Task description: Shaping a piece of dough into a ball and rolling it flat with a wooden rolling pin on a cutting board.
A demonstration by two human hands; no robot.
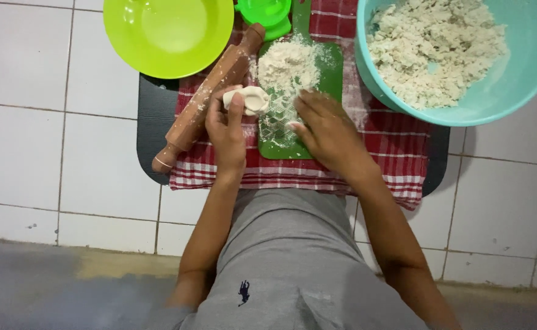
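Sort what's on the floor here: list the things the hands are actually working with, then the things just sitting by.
In use:
left hand holding a dough piece
right hand pressed on the green board
flour heap on that board

Lying by:
rolling pin
lime bowl
teal bowl of crumbly dough
green plastic press
checked cloth

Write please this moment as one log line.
left hand: holds dough piece | right hand: flat on green board | flour pile on board | rolling pin beside
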